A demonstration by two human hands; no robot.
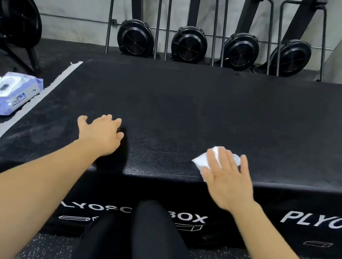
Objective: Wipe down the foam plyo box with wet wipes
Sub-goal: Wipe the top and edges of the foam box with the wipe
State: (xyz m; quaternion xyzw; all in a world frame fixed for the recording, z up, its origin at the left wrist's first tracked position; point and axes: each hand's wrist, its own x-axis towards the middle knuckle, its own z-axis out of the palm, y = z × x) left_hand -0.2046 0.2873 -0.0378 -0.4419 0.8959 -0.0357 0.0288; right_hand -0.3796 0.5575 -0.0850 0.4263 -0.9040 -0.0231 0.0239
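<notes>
On the box (190, 114), the right hand (228, 179) pressed a wipe (202, 160) flat for scrubbing; the left hand (99, 133), fingers relaxed and empty, braced beside it.

Both bare forearms are reaching forward, well apart. The left hand (99, 133) is lying palm down, its thumb sticking out to the left and its fingers bending loosely at the knuckles, gripping nothing. The right hand (228, 179) is pressing down flat, fingers straight, slightly fanned, pointing forward.
</notes>
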